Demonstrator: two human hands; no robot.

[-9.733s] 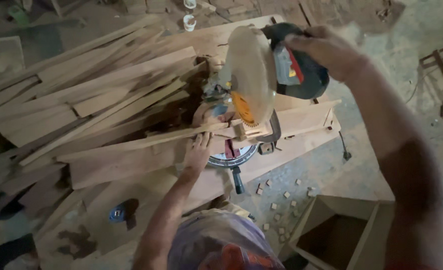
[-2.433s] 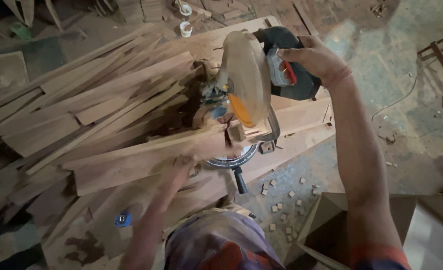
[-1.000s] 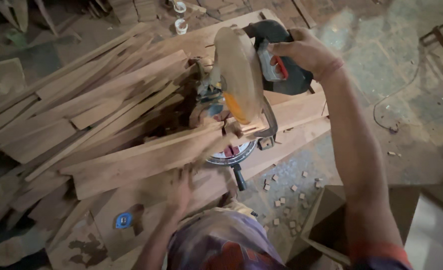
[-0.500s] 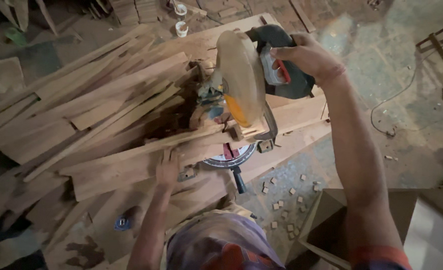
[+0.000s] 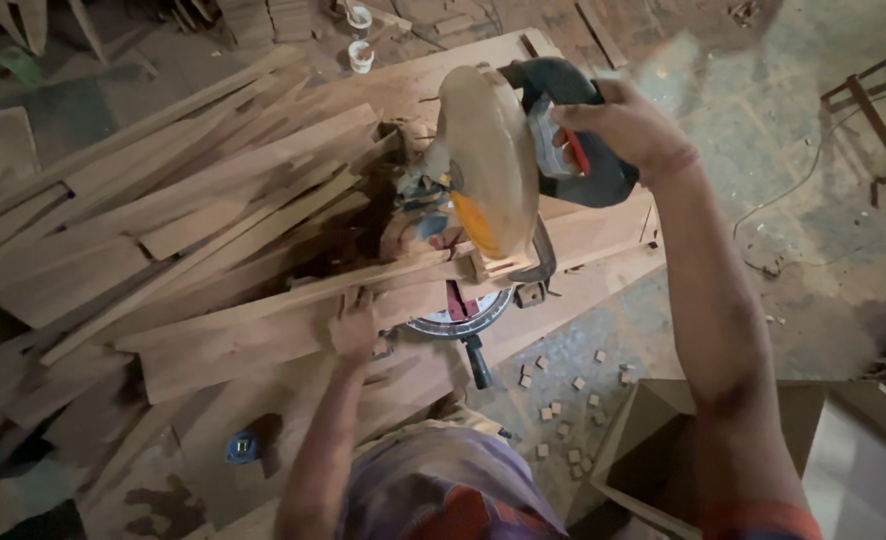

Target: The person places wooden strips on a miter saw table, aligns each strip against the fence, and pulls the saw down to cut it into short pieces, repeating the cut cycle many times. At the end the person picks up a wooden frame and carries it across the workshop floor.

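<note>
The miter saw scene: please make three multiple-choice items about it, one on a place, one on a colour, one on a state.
1. Where does the left hand rest?
A. on the wood strip at the saw
B. on the box
C. on the floor

2. What colour is the small tape measure near the person's left arm?
A. red
B. blue
C. white

3. What does the right hand do?
A. hangs free
B. holds a small block
C. grips the saw handle

Answers:
1 A, the fingers lie flat on the strip that runs under the miter saw.
2 B, its case shows blue.
3 C, the fingers are closed around the dark handle.
</note>
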